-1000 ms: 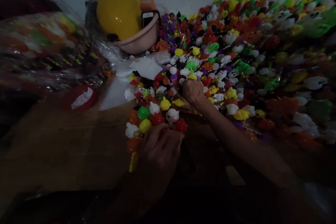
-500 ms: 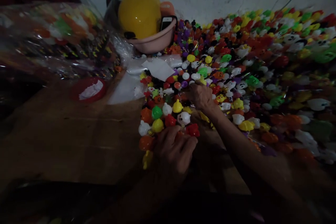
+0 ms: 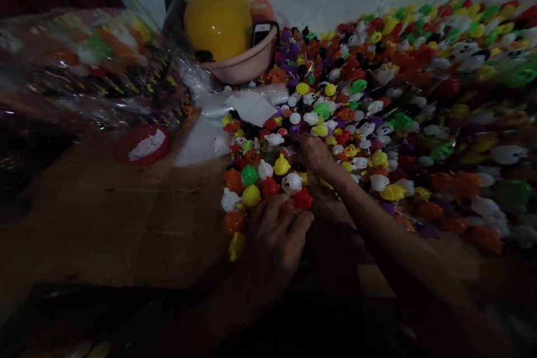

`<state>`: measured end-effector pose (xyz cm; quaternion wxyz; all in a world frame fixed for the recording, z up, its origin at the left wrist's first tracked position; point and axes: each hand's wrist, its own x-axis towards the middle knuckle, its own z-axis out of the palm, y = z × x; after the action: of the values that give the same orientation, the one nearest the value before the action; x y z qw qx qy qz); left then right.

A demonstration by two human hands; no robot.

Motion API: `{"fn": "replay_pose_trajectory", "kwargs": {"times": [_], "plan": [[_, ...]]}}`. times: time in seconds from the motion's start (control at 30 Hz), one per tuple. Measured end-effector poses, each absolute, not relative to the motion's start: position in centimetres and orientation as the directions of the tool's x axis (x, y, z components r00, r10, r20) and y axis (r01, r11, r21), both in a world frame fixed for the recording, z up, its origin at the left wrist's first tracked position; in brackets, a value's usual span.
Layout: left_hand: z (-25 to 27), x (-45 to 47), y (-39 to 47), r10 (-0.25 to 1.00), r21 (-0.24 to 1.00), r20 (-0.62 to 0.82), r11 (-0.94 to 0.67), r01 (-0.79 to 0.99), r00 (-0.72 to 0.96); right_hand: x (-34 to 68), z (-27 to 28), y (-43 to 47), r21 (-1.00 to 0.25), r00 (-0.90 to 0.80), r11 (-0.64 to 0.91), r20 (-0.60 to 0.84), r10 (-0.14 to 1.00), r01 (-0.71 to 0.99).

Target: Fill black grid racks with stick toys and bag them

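Note:
My left hand [image 3: 277,232] is curled palm-down at the near edge of a group of small plastic figures, with a bit of orange showing under its fingers. What it grips there is mostly hidden. Close around it are a red figure [image 3: 302,198], a white figure with a dark-marked face [image 3: 291,183], a yellow figure [image 3: 251,196] and an orange figure [image 3: 234,222]. Farther forward, my right hand [image 3: 314,154] reaches into the small figures with its fingers bent down and closed. Its fingertips are dark, and I cannot make out what is in them.
A large pile of colourful figures [image 3: 403,117] spreads to the right, up to the wall. Behind stands a pink basin [image 3: 243,64] with a yellow helmet-like object [image 3: 218,22] and a phone [image 3: 261,33]. Leftward are a red dish [image 3: 163,148] and clear plastic bags of figures [image 3: 100,67].
My right hand has shifted slightly left among the figures. My left hand stays over the same near figures. The whole view has moved a little.

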<state>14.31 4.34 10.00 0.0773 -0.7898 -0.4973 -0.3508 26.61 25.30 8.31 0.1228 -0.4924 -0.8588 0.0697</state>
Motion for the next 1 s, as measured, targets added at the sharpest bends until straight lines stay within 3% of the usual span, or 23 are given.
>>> {"fn": "replay_pose_trajectory", "kwargs": {"times": [0.1,0.2,0.37,0.53,0.77,0.9,1.0], "plan": [[10.1,14.0,4.3,0.732,0.232,0.626,-0.505,0.832,0.269,30.0,8.9,22.2,-0.262,-0.415,0.496,0.308,0.856,0.828],[10.1,13.9,4.2,0.722,0.247,0.641,-0.515,0.821,0.260,33.5,8.7,17.8,-0.349,-0.319,0.452,0.376,0.870,0.821],[10.6,13.4,4.1,0.810,0.339,0.548,-0.445,0.829,0.211,36.1,7.6,9.8,-0.512,-0.185,0.334,0.319,0.929,0.791],[11.5,12.9,4.2,0.893,0.391,0.404,-0.364,0.845,0.198,34.4,5.5,4.6,-0.658,-0.189,0.331,0.280,0.941,0.676],[11.6,13.2,4.1,0.880,0.361,0.426,-0.379,0.852,0.211,31.9,3.0,3.6,-0.741,-0.226,0.312,0.218,0.949,0.595],[11.4,13.2,4.1,0.876,0.348,0.429,-0.385,0.855,0.220,30.4,1.3,5.0,-0.879,-0.130,0.198,0.156,0.979,0.434],[11.6,13.0,4.0,0.884,0.361,0.416,-0.375,0.854,0.213,29.7,0.1,5.8,-0.914,-0.091,0.175,0.152,0.984,0.366]]}}
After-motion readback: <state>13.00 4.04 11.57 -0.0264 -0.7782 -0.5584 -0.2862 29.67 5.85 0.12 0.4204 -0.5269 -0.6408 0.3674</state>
